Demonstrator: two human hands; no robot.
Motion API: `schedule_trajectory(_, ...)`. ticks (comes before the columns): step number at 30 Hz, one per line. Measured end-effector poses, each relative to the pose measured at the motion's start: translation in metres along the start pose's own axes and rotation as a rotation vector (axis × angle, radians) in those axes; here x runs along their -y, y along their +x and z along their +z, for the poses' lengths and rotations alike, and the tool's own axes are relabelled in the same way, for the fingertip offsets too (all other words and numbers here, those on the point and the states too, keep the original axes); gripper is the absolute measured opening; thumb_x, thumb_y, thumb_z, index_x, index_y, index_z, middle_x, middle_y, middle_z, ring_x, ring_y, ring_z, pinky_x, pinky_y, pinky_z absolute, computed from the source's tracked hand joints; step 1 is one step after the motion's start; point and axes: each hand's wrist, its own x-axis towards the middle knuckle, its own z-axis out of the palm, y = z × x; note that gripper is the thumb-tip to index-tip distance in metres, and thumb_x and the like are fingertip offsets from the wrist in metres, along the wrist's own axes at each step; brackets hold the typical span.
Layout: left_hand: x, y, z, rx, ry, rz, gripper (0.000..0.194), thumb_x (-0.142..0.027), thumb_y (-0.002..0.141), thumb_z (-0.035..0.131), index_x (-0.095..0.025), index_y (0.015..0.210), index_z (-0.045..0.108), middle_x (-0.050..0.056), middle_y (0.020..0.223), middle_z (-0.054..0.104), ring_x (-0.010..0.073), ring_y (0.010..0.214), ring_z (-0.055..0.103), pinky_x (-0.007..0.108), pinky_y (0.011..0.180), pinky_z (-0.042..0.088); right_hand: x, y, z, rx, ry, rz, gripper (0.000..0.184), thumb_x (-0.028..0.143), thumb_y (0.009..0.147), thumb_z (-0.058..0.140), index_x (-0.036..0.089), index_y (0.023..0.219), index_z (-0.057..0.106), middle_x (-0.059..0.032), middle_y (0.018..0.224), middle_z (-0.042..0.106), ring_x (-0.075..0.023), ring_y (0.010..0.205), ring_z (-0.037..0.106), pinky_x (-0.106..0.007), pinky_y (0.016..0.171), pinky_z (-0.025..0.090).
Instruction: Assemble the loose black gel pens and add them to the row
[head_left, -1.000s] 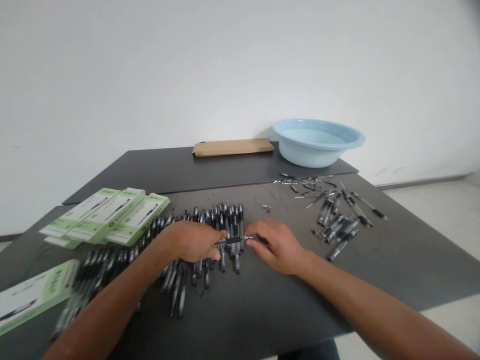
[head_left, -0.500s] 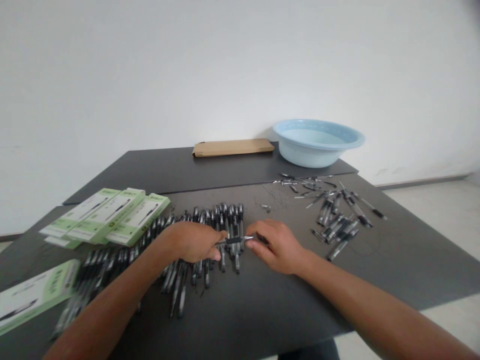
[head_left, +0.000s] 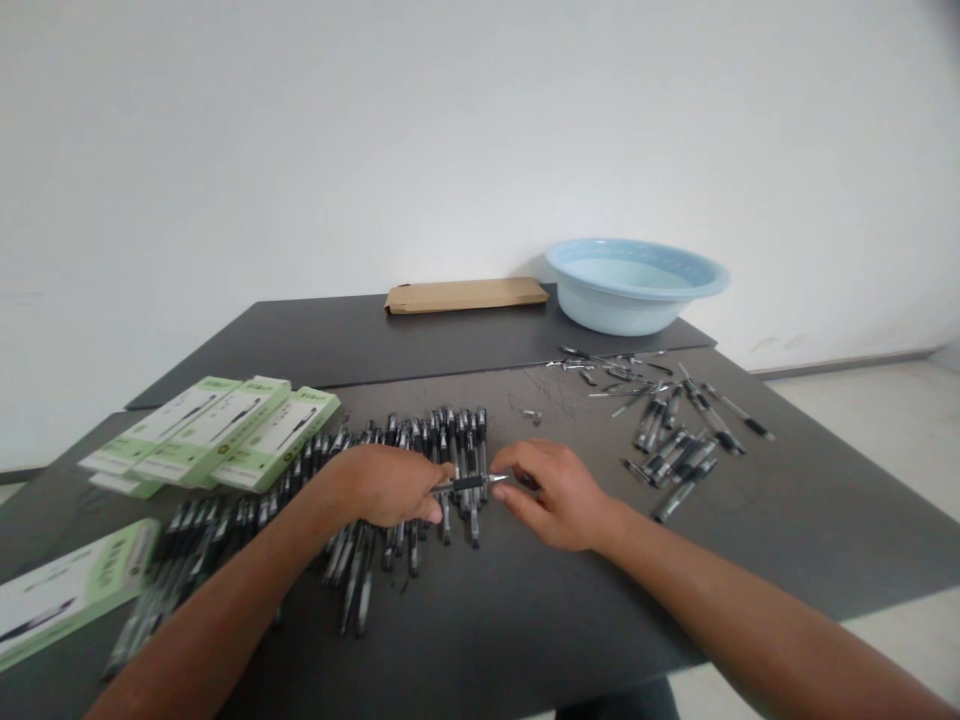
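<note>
My left hand (head_left: 401,485) is closed on a gel pen (head_left: 469,482) with a black rubber grip and a clear barrel. The pen lies level, its metal tip pointing right. Close by the tip is my right hand (head_left: 559,495), with thumb and forefinger a little apart around it. A small dark thing (head_left: 528,481) shows within the curled fingers of that hand; its kind is unclear. Beneath and left of my left hand, many capped pens (head_left: 364,590) lie in rows on the table, partly hidden by the forearm.
Green-and-white pen boxes (head_left: 247,430) are stacked at left, with another box (head_left: 82,585) nearer me. Loose pens (head_left: 682,455) and small pen parts (head_left: 611,370) lie at right. A light blue basin (head_left: 637,290) and a flat cardboard piece (head_left: 465,295) stand by the wall.
My right thumb and forefinger have parted slightly and drawn back from the pen's tip. The left hand and the pen have stayed nearly still.
</note>
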Motion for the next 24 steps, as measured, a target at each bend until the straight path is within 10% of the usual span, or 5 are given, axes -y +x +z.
schedule_trajectory(24, 0.0016, 0.0, 0.0024, 0.0, 0.008, -0.013, 0.05, -0.033, 0.086, 0.05, -0.016, 0.133, 0.046, 0.018, 0.107, 0.068, 0.0325, 0.094, 0.064, 0.036, 0.07, 0.049, 0.0005, -0.0005, 0.0012, -0.038, -0.039, -0.018, 0.013, 0.029, 0.087, 0.053, 0.019, 0.095, 0.054, -0.0023, 0.075, 0.061, -0.0148, 0.065, 0.051, -0.026, 0.063, 0.037)
